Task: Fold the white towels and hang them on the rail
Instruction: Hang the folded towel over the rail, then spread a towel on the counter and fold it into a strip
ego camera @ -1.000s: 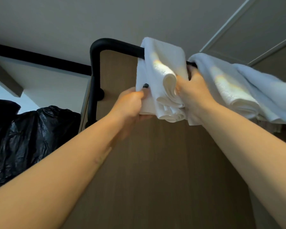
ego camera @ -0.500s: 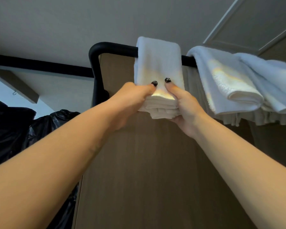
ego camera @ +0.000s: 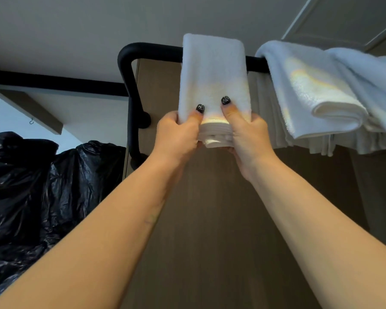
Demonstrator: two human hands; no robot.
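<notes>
Overhead, a black rail now carries our squared folded towel, bunched a second ago; left hand and right hand pinch its lower edge, nearly hung.

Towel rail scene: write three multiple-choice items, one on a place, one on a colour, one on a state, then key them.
1. Where is the towel that both hands hold?
A. left of the other towels
B. right of them
C. on the floor

2. What colour is the rail?
A. white
B. black
C. chrome

3. What is the left hand doing?
A. hanging free
B. gripping the rail
C. gripping the towel's lower end

Answers: 1 A, the other towels hang to its right. 2 B, the bar is matte black. 3 C, it clasps the folded end opposite the right hand.
</notes>
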